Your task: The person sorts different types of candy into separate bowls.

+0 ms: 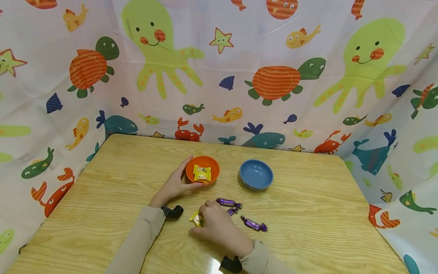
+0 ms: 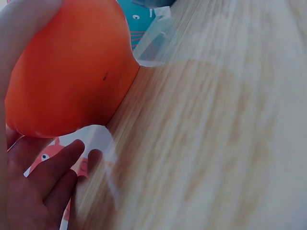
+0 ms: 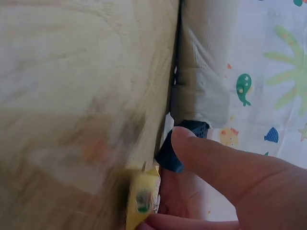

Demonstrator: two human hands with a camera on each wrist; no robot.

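Note:
On the table, my left hand [image 1: 173, 182] holds the orange bowl [image 1: 214, 176] from its left side, thumb along the near rim and fingers round the far side. Several yellow-wrapped candies [image 1: 202, 173] lie inside it. In the left wrist view, the bowl's orange outer wall [image 2: 72, 67] stands close beside the fingers. My right hand [image 1: 219, 224] is low over the table at a yellow-wrapped candy [image 1: 196, 219]. In the right wrist view, a fingertip is at this candy [image 3: 143, 199], while the thumb [image 3: 206, 153] stands apart from it.
A blue bowl [image 1: 256, 174] stands right of the orange one. Purple-wrapped candies [image 1: 252, 223] lie around the right hand, one partly hidden by it. Behind the wooden table [image 1: 308, 198] hangs a cloth [image 1: 212, 57] printed with sea animals.

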